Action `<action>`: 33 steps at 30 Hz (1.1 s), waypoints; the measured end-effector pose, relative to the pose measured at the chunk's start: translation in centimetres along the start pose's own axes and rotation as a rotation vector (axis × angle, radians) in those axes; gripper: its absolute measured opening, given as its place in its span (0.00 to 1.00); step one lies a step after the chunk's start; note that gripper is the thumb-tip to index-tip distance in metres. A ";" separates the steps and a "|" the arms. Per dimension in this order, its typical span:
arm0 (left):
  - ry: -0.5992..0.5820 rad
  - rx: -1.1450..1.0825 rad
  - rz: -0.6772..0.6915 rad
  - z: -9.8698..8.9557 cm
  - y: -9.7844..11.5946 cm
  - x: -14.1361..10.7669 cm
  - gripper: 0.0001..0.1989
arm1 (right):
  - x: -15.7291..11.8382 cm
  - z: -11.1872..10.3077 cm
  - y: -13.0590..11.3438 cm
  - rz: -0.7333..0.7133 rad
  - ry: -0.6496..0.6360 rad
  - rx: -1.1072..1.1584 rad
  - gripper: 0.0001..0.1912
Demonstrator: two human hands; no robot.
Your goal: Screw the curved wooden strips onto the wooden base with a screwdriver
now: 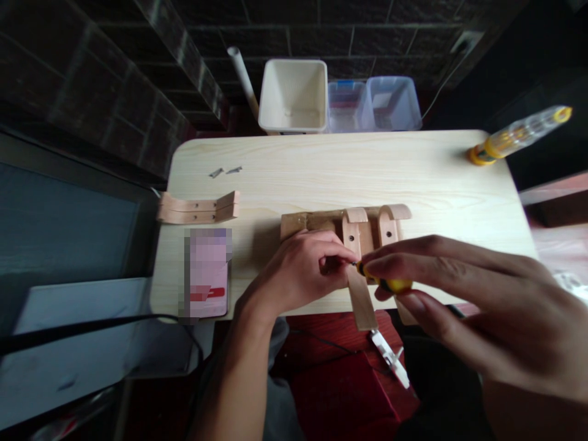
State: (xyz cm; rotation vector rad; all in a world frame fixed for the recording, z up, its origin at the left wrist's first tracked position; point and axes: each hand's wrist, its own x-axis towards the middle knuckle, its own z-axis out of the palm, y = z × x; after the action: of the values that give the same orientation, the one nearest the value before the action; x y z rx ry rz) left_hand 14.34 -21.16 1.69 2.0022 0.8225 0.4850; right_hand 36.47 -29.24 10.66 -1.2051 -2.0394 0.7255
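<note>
My right hand (478, 300) grips a short yellow and black screwdriver (395, 285) between thumb and fingers. Its tip points left, at a curved wooden strip (361, 300) with a dark hole near its hooked end. Pinched closed at that tip are the fingers of my left hand (305, 263); whatever is between them is too small and hidden to name. The strip lies across a brown block (294, 223) and overhangs the table's near edge. A second hooked wooden strip (388, 236) lies beside it, partly behind my right hand.
On the pale table (321, 165) are two joined curved wooden strips (199, 209), small metal pieces (225, 172), a phone (209, 272) and a clear bottle-shaped container with yellow ends (519, 136). A white bin (294, 98) and clear plastic boxes (392, 104) stand behind it.
</note>
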 end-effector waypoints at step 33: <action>-0.006 -0.026 -0.015 -0.2 0.3 0.2 0.10 | 0.8 0.2 0.1 -0.011 0.014 0.104 0.13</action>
State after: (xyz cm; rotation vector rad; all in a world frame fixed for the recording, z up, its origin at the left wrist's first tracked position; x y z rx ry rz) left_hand 14.41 -21.00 2.06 1.9718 0.8236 0.4788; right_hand 36.13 -28.49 10.66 -1.1364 -1.9699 0.8055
